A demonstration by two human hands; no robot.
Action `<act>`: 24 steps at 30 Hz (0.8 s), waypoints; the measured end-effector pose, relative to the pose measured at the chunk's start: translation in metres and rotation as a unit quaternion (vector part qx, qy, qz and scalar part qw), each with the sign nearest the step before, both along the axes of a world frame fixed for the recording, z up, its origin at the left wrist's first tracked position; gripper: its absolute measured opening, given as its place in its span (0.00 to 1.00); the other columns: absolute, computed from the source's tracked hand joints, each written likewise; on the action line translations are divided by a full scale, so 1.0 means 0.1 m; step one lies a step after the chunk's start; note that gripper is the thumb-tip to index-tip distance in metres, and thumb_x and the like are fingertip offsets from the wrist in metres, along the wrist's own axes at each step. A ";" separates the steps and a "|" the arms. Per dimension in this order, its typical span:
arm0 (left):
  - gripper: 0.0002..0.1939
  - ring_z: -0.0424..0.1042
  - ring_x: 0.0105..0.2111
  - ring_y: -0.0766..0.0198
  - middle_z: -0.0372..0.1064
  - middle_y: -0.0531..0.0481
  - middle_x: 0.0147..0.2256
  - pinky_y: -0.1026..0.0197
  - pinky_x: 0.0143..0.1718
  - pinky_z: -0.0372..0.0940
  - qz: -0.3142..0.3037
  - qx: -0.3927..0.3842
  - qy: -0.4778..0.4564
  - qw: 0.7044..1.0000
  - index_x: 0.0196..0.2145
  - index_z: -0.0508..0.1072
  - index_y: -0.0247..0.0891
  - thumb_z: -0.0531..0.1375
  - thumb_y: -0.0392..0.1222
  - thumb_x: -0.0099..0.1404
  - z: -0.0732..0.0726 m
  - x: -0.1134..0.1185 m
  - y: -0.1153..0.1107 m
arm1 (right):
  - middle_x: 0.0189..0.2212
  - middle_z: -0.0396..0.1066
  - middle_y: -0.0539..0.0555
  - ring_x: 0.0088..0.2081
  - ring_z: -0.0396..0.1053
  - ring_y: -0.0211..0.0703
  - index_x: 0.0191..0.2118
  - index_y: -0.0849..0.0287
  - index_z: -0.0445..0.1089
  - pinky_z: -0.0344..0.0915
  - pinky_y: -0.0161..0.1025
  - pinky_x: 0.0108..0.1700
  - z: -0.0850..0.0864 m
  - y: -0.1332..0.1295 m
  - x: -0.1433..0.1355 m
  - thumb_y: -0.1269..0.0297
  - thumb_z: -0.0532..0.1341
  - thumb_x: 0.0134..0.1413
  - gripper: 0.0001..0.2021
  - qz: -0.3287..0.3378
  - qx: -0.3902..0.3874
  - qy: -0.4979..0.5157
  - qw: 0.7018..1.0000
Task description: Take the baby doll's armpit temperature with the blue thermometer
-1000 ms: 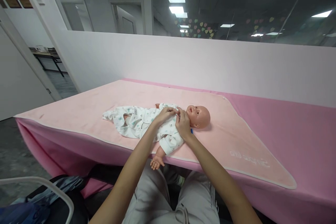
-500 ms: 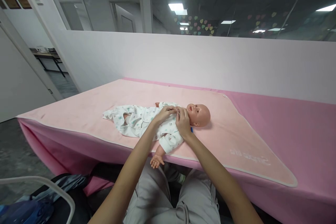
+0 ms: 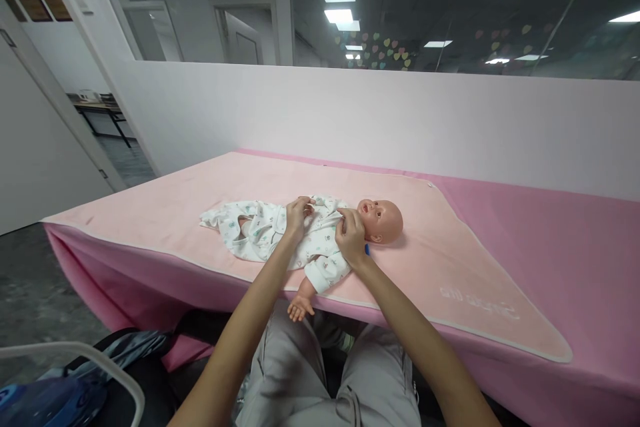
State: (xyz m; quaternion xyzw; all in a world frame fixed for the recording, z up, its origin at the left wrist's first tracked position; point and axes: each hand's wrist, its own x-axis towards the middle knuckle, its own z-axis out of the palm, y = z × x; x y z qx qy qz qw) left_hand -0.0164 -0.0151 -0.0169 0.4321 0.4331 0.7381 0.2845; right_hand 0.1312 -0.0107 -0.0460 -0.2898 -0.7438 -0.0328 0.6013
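Observation:
A baby doll [image 3: 387,221] lies on its back on a pale pink mat [image 3: 475,280], its head to the right. It wears a white patterned garment [image 3: 320,240], and one bare doll hand hangs over the mat's near edge. My left hand [image 3: 299,213] is at the doll's far side near its waist, fingers curled; what they hold, if anything, is too small to tell. At the doll's upper chest, beside its chin, my right hand [image 3: 351,230] has its fingers pressed together on the garment near the collar.
Pink cloth [image 3: 575,247] covers the table under the mat. A white wall [image 3: 350,113] with a window above stands behind it. At the lower left are a curved pale bar [image 3: 90,350] and a blue item [image 3: 55,400]. My legs are below the table edge.
My left hand has moved left from the chest, away from my right hand, toward the doll's waist. My right hand has stayed near the collar. The view has shifted slightly.

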 end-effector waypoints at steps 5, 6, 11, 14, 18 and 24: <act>0.12 0.68 0.36 0.60 0.71 0.46 0.32 0.60 0.41 0.61 -0.053 0.002 0.299 0.953 0.20 0.72 0.36 0.57 0.44 0.56 -0.07 -0.05 -0.22 | 0.34 0.69 0.55 0.38 0.64 0.44 0.38 0.58 0.68 0.61 0.42 0.43 0.03 -0.04 0.02 0.79 0.49 0.49 0.15 -0.021 0.018 -0.054 0.998; 0.11 0.68 0.37 0.60 0.71 0.46 0.35 0.59 0.43 0.61 -0.050 0.010 0.333 0.941 0.22 0.73 0.37 0.57 0.43 0.57 -0.08 -0.07 -0.27 | 0.34 0.69 0.55 0.38 0.64 0.44 0.37 0.58 0.68 0.60 0.42 0.42 0.04 -0.05 0.02 0.79 0.50 0.49 0.14 -0.025 0.026 -0.070 0.997; 0.08 0.68 0.40 0.59 0.70 0.46 0.38 0.57 0.46 0.60 -0.009 0.019 0.372 0.928 0.25 0.72 0.37 0.55 0.39 0.58 -0.13 -0.12 -0.35 | 0.31 0.70 0.53 0.36 0.62 0.44 0.35 0.58 0.69 0.56 0.41 0.40 0.11 -0.10 -0.01 0.75 0.53 0.52 0.09 0.025 0.065 -0.220 0.973; 0.07 0.67 0.44 0.59 0.68 0.46 0.41 0.56 0.49 0.58 0.023 0.013 0.365 0.930 0.23 0.70 0.37 0.54 0.36 0.56 -0.14 -0.12 -0.34 | 0.30 0.69 0.53 0.36 0.62 0.43 0.33 0.59 0.68 0.56 0.40 0.39 0.13 -0.12 -0.06 0.72 0.54 0.55 0.07 0.041 0.044 -0.259 0.964; 0.08 0.65 0.46 0.58 0.67 0.45 0.43 0.56 0.50 0.57 0.013 0.010 0.346 0.938 0.24 0.69 0.37 0.53 0.37 0.57 -0.14 -0.12 -0.33 | 0.31 0.69 0.54 0.36 0.62 0.43 0.34 0.59 0.68 0.57 0.39 0.40 0.10 -0.12 -0.10 0.69 0.53 0.57 0.06 0.032 0.011 -0.250 0.968; 0.05 0.65 0.46 0.58 0.67 0.44 0.42 0.55 0.51 0.57 -0.009 0.027 0.354 0.935 0.26 0.70 0.37 0.54 0.36 0.56 -0.12 -0.13 -0.35 | 0.31 0.69 0.55 0.36 0.62 0.44 0.37 0.59 0.69 0.58 0.40 0.40 0.10 -0.11 -0.10 0.66 0.53 0.59 0.08 0.027 0.005 -0.250 0.968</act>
